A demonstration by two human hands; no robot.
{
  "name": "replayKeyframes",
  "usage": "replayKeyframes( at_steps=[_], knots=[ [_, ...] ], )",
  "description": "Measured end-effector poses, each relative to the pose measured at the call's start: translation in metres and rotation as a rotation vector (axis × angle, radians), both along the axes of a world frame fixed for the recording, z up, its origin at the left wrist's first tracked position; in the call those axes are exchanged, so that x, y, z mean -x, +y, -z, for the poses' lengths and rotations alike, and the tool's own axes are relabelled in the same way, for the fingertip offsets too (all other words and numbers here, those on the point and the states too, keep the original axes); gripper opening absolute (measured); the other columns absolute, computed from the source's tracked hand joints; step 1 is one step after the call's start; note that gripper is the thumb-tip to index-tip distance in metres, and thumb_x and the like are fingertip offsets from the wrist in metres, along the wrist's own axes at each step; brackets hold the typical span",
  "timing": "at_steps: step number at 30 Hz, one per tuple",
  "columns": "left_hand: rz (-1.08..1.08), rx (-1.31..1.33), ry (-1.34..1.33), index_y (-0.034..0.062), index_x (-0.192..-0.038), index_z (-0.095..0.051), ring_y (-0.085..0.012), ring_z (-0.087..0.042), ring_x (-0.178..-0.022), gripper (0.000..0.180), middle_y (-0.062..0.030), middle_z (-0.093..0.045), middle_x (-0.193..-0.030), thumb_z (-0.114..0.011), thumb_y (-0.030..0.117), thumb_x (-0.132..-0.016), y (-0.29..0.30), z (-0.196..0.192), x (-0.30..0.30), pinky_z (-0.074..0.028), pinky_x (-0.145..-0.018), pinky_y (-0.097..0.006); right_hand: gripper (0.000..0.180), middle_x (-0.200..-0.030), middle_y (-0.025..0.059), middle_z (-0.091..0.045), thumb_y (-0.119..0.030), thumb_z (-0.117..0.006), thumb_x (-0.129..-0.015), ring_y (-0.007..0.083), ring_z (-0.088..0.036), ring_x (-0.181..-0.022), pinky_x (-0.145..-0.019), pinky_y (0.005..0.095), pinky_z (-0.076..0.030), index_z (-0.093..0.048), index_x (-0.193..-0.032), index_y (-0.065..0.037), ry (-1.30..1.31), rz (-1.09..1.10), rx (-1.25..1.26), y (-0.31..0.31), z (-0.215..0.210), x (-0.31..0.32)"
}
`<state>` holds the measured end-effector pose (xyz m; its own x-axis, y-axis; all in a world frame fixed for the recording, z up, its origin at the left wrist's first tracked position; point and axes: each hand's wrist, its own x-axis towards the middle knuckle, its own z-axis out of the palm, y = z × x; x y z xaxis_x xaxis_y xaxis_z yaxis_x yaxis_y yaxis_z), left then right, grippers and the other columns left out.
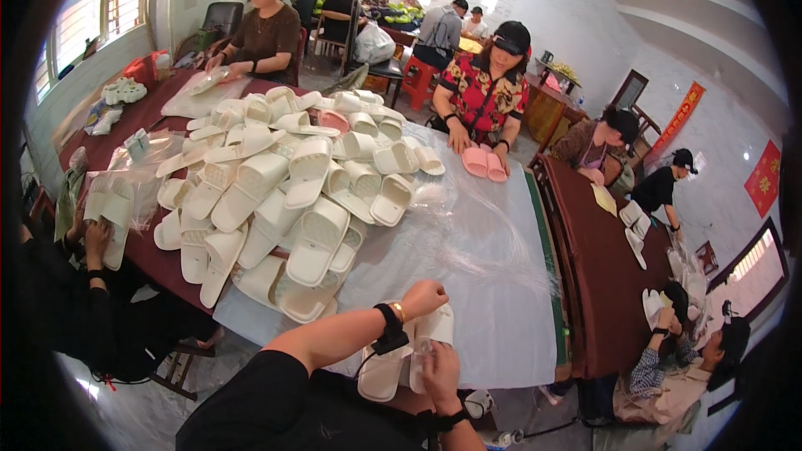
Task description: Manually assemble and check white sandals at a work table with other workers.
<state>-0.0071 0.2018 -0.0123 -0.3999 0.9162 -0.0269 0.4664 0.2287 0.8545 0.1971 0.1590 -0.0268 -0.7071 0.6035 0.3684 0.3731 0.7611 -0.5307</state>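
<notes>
A pair of white slippers lies at the table's near edge, right in front of me: one slipper [383,377] on the left, the other slipper [438,326] beside it. My left hand [424,298] is raised just above the toe of the right-hand slipper, its fingers closed in a pinch; what they hold, if anything, is too small to make out. At that slipper's strap my right hand [440,374] is closed, fingers curled against it. My left wrist and the band on it cover part of the left-hand slipper.
A big heap of white slippers [305,174] covers the table's left half. Loose clear plastic strands [493,217] lie on the pale sheet [501,317]. Across the table a person handles pink slippers [484,163]. Other people work around, some at a brown table [597,284] to the right.
</notes>
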Motion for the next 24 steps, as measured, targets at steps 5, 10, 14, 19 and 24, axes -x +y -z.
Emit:
replayKeyframes(
  at_steps=[5, 10, 14, 19, 24],
  knots=[
    [-0.044, -0.188, -0.091, 0.0042, -0.091, -0.071, -0.0309, -0.065, -0.073, 0.031, -0.0177, -0.068, -0.079, -0.064, 0.032, -0.08, -0.03, -0.014, 0.013, -0.05, -0.069, -0.038, 0.021, -0.092, 0.0151, -0.061, -0.006, -0.056, -0.083, 0.0276, -0.06, -0.079, -0.068, 0.0365, -0.048, -0.061, -0.102, 0.001, 0.255, 0.187, 0.247, 0.021, -0.032, 0.011],
    [-0.058, -0.257, -0.248, 0.0031, -0.091, -0.07, -0.0232, -0.064, -0.068, 0.03, -0.0147, -0.067, -0.073, -0.065, 0.031, -0.083, -0.047, -0.007, 0.004, -0.049, -0.064, -0.034, 0.02, -0.098, 0.0102, -0.065, -0.007, -0.054, -0.089, 0.0161, -0.062, -0.084, -0.072, 0.0262, -0.049, -0.061, -0.105, 0.003, 0.386, 0.01, 0.357, 0.055, -0.034, 0.057],
    [-0.056, -0.289, -0.431, 0.0018, -0.089, -0.07, -0.0182, -0.064, -0.068, 0.028, -0.0124, -0.068, -0.073, -0.064, 0.029, -0.085, -0.056, 0.003, 0.003, -0.049, -0.063, -0.033, 0.02, -0.094, 0.0073, -0.067, -0.009, -0.057, -0.089, 0.0135, -0.062, -0.082, -0.073, 0.0261, -0.049, -0.062, -0.104, 0.002, 0.275, -0.173, 0.811, 0.074, -0.012, 0.075],
    [-0.094, -0.319, -0.152, 0.0021, -0.097, -0.06, -0.0295, -0.062, -0.08, 0.02, -0.0154, -0.064, -0.086, -0.059, 0.018, -0.085, -0.054, 0.032, 0.009, -0.048, -0.07, -0.037, 0.015, -0.084, 0.0052, -0.067, -0.011, -0.057, -0.091, 0.0112, -0.061, -0.077, -0.07, 0.0244, -0.049, -0.064, -0.095, 0.002, 0.315, -0.019, 0.793, 0.073, 0.0, 0.075],
    [-0.066, -0.378, 0.219, 0.0003, -0.1, -0.054, -0.0287, -0.055, -0.08, 0.018, -0.0175, -0.057, -0.09, -0.052, 0.012, -0.086, -0.059, 0.035, 0.02, -0.044, -0.072, -0.038, 0.013, -0.081, 0.0041, -0.065, -0.01, -0.057, -0.091, 0.0105, -0.06, -0.074, -0.066, 0.0237, -0.047, -0.063, -0.094, 0.001, 0.445, -0.014, 0.812, 0.074, -0.01, 0.084]
  ],
)
